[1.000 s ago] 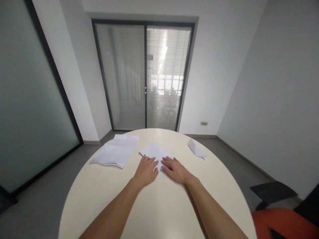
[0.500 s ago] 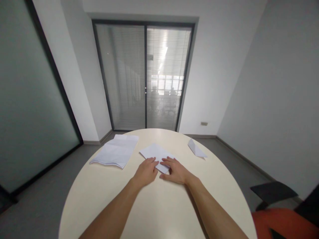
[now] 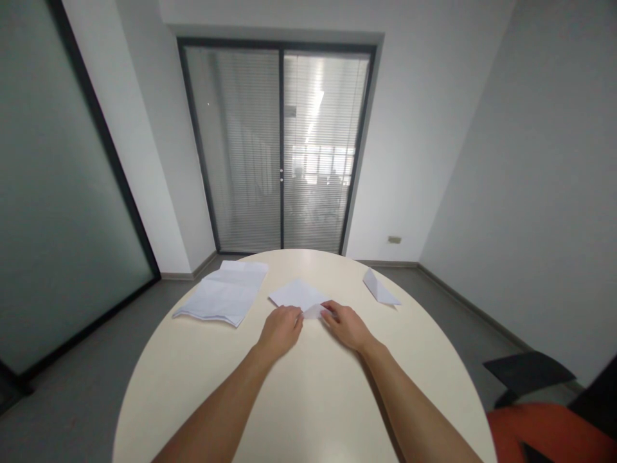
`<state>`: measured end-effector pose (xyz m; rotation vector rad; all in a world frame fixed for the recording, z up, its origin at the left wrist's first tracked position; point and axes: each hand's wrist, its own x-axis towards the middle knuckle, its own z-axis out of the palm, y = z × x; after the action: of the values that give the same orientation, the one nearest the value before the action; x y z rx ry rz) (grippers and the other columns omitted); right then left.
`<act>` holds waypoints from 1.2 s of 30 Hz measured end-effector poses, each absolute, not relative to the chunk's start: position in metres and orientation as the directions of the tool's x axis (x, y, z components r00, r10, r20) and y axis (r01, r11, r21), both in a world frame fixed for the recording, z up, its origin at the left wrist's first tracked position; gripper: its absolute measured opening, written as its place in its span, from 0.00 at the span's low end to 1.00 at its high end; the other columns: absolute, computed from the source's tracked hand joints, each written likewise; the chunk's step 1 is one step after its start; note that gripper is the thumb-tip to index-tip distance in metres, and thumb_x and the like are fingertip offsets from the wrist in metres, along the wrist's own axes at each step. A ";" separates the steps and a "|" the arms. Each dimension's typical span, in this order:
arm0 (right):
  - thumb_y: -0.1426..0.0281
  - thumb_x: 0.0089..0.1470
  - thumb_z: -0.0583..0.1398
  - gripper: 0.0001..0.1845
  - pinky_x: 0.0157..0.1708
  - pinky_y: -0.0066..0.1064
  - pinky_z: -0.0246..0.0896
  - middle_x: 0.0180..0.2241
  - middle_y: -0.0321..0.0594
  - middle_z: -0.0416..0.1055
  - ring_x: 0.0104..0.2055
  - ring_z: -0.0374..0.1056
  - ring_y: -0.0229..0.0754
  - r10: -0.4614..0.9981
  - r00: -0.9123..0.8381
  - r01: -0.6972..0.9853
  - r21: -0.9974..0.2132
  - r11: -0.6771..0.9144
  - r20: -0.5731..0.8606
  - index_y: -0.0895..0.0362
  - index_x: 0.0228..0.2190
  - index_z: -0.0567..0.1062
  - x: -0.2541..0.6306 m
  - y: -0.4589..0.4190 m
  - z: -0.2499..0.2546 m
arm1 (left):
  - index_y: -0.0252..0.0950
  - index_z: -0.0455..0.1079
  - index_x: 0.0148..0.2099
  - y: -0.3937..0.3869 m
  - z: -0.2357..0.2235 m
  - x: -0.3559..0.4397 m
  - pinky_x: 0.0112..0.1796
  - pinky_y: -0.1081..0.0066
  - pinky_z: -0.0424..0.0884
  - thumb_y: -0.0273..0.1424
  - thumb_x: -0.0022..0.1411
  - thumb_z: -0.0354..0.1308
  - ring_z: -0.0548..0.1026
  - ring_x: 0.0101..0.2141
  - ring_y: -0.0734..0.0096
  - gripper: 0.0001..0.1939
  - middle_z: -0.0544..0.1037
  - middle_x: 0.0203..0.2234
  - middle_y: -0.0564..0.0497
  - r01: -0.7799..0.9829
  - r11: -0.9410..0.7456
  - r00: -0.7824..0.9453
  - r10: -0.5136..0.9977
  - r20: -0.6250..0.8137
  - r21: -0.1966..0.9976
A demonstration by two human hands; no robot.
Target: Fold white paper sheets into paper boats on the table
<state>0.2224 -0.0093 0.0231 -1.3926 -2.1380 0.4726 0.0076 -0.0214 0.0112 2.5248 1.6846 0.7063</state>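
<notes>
A white sheet of paper lies on the round table in front of me, its near part folded up and lifted between my hands. My left hand is closed on the paper's near left edge, thumb and fingers together. On the other side, my right hand pinches the near right edge of the same sheet. Parts of the sheet are hidden behind my fingers.
A stack of white paper lies at the table's left. Toward the back right sits a folded paper piece. The cream round table bears everything. An orange-red chair with a black armrest stands at right.
The paper's near corner, which pointed toward me flat on the table, is now turned up and away. My fingers have closed on the near edge.
</notes>
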 end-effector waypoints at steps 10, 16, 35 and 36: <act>0.62 0.62 0.53 0.20 0.40 0.32 0.63 0.39 0.42 0.78 0.39 0.73 0.44 0.922 -0.264 0.755 -0.534 0.380 0.284 0.54 0.53 0.70 0.227 -0.002 0.016 | 0.40 0.66 0.60 -0.020 0.014 0.005 0.49 0.66 0.67 0.29 0.67 0.52 0.76 0.45 0.63 0.20 0.80 0.45 0.48 0.878 -0.361 0.254 0.908 0.333 0.314; 0.66 0.60 0.55 0.21 0.43 0.32 0.63 0.40 0.41 0.77 0.42 0.72 0.44 0.933 -0.248 0.788 -0.506 0.351 0.261 0.54 0.54 0.69 0.229 0.000 0.013 | 0.41 0.68 0.60 -0.018 0.011 0.005 0.55 0.65 0.64 0.27 0.66 0.52 0.73 0.51 0.64 0.21 0.77 0.51 0.48 0.859 -0.404 0.305 0.897 0.319 0.314; 0.57 0.68 0.43 0.31 0.67 0.45 0.42 0.67 0.46 0.54 0.69 0.49 0.49 0.803 -0.580 0.709 -0.401 0.580 0.137 0.58 0.65 0.61 0.196 -0.023 0.020 | 0.42 0.75 0.51 -0.026 0.018 0.008 0.52 0.62 0.66 0.20 0.61 0.50 0.71 0.45 0.62 0.22 0.79 0.50 0.52 0.800 -0.551 0.465 0.819 0.336 0.236; 0.55 0.68 0.41 0.34 0.68 0.48 0.38 0.69 0.47 0.49 0.71 0.44 0.50 0.826 -0.559 0.743 -0.396 0.539 0.077 0.59 0.66 0.56 0.194 -0.024 0.018 | 0.41 0.75 0.51 -0.026 0.017 0.008 0.52 0.62 0.66 0.20 0.61 0.50 0.71 0.46 0.62 0.21 0.79 0.50 0.52 0.802 -0.550 0.463 0.819 0.339 0.233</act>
<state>0.1944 -0.0238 0.0182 -1.3142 -2.5243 0.4701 0.0079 -0.0258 0.0174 2.6525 1.4704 0.6496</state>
